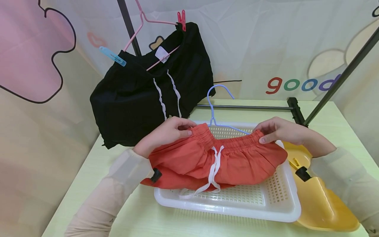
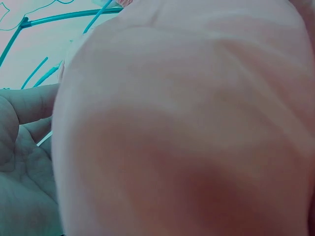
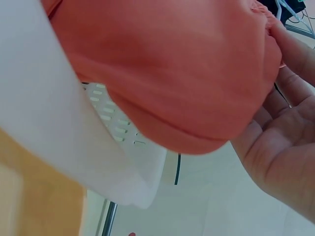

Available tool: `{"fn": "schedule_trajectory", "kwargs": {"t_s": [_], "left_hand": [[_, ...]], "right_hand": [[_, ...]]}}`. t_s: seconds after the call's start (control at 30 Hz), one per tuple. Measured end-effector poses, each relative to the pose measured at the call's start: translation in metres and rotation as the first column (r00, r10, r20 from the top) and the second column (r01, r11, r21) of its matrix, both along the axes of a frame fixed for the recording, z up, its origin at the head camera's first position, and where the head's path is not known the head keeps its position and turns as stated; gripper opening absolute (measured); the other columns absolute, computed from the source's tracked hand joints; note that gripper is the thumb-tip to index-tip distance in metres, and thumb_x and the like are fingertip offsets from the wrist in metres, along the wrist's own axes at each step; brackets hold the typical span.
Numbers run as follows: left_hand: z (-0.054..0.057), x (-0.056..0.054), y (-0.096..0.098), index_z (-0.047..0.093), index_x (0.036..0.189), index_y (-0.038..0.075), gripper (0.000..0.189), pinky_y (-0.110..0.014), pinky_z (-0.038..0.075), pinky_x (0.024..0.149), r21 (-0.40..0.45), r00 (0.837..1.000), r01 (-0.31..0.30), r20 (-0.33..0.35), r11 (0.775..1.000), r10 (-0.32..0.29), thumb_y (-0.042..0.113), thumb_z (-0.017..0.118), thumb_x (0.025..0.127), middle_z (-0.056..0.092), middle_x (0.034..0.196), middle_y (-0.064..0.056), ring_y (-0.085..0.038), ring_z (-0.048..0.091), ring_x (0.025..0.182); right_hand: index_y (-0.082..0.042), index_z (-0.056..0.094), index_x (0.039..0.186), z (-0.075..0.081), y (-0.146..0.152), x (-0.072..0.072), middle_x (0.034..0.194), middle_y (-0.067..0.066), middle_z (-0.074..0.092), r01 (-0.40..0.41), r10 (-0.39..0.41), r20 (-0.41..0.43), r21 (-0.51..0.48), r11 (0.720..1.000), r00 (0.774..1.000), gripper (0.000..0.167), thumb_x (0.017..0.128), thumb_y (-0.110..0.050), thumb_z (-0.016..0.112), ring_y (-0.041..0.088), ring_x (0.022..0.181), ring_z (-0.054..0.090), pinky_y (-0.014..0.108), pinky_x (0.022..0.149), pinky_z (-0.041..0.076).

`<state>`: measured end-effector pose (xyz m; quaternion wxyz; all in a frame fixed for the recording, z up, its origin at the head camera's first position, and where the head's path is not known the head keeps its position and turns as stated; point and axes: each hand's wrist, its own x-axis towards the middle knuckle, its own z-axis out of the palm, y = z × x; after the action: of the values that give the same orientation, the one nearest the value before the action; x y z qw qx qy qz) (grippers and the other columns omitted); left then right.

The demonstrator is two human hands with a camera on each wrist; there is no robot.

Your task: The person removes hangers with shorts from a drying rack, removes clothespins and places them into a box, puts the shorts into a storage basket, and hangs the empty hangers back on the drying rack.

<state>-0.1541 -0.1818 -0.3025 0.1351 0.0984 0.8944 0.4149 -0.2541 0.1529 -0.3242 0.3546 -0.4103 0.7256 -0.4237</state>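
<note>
Orange-red shorts (image 1: 242, 161) with a gathered elastic waistband and a white drawstring (image 1: 214, 168) are spread over a white basket (image 1: 228, 210). My left hand (image 1: 168, 133) pinches the waistband at its left end, thumb in front. At the right end my right hand (image 1: 281, 131) pinches the same band between thumb and fingers. A blue hanger (image 1: 212, 108) sticks up behind the waistband, its hook on top and lower part hidden by the cloth. In the left wrist view the shorts (image 2: 187, 123) fill most of the picture; the right wrist view shows their leg (image 3: 187, 88) hanging beside the palm.
Black shorts (image 1: 133, 98) hang at the back left from a pink hanger (image 1: 157, 21), with a blue clothespin (image 1: 112, 56) and a red clothespin (image 1: 182, 20). A dark rack (image 1: 340, 79) stands behind. Yellow trays (image 1: 319, 204) lie right of the basket, holding a yellow clip (image 1: 294, 163).
</note>
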Motion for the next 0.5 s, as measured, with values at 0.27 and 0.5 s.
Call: {"fn": "schedule_trajectory", "kwargs": {"t_s": [0.27,0.5], "left_hand": [[0.0022,-0.0051,0.0059,0.058,0.115,0.012,0.029,-0.026,0.047,0.076,0.020,1.000,0.004,-0.007,1.000,-0.004,0.010,0.052,0.087,0.061,0.100,-0.004,-0.019,0.053,0.088],[0.0047,-0.0061,0.0078,0.059,0.114,0.011,0.028,-0.026,0.048,0.077,-0.021,1.000,-0.010,-0.013,1.000,0.009,0.011,0.053,0.087,0.062,0.101,-0.004,-0.018,0.054,0.088]], "right_hand": [[0.007,0.055,0.103,0.0011,-0.0013,0.0000,0.085,-0.004,0.063,-0.013,0.013,0.002,-0.007,1.000,1.000,0.021,0.085,-0.003,0.054,0.010,0.076,0.057,0.025,0.069,0.050],[0.008,0.053,0.105,0.0019,-0.0020,0.0022,0.086,-0.004,0.062,0.008,-0.008,-0.033,0.007,1.000,0.999,0.024,0.084,-0.004,0.055,0.010,0.077,0.057,0.025,0.069,0.050]]}}
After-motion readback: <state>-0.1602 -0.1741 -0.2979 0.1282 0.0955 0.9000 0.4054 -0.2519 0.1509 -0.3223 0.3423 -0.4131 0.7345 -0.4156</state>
